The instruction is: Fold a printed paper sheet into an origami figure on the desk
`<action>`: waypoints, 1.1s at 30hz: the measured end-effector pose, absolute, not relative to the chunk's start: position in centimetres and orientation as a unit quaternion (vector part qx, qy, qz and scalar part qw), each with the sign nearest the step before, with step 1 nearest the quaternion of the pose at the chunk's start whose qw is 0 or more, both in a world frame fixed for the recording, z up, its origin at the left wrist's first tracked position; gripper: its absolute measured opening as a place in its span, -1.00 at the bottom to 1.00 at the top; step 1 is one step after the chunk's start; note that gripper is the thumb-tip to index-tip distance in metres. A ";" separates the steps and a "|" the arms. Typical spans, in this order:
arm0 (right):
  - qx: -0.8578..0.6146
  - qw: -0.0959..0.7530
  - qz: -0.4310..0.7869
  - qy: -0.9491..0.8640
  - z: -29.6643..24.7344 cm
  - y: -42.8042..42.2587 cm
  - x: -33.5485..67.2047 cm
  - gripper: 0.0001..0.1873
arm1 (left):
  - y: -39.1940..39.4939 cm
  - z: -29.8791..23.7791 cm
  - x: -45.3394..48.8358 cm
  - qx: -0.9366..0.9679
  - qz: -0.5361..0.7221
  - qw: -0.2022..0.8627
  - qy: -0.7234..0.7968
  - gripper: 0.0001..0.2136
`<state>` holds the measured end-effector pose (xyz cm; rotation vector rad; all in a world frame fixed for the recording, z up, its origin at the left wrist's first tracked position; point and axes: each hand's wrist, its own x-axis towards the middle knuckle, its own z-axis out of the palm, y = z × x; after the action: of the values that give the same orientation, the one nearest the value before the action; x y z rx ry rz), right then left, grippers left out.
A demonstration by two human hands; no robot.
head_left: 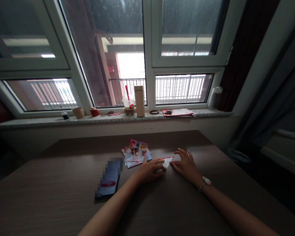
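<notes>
Paper triangle (167,162), left edge held by the left hand (150,169); right hand (187,166) narrowed at the right edge, grip unclear; worktop (232,183) extends well rightward.

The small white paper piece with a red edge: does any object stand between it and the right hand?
Nothing visible stands between the bare right hand and the white paper piece with a red edge: they meet, or nearly so, at its right corner. The bare left hand partly covers its left side.
</notes>
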<state>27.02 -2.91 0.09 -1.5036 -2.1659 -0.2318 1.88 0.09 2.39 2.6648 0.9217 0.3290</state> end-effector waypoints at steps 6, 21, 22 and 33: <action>-0.641 0.236 -0.123 -0.720 0.1 -2.3 26.8 -0.70 | 0.2 2.3 1.9 0.930 0.113 0.148 0.318 -0.74; -0.613 0.253 -0.140 -0.735 -0.5 -2.1 27.2 -0.65 | 0.1 2.5 1.8 0.923 0.115 0.180 0.321 -0.75; -0.610 0.255 -0.141 -0.737 -0.5 -2.2 27.2 -0.65 | 0.1 2.5 1.8 0.923 0.118 0.180 0.320 -0.74; -0.472 0.267 -0.051 -0.838 0.3 -3.2 27.1 -0.74 | 0.2 2.3 1.8 0.923 0.127 0.183 0.315 -0.72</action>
<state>27.07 -3.16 0.28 -1.2747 -2.2620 -0.1389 1.84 0.24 2.34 2.6032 0.8889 0.3595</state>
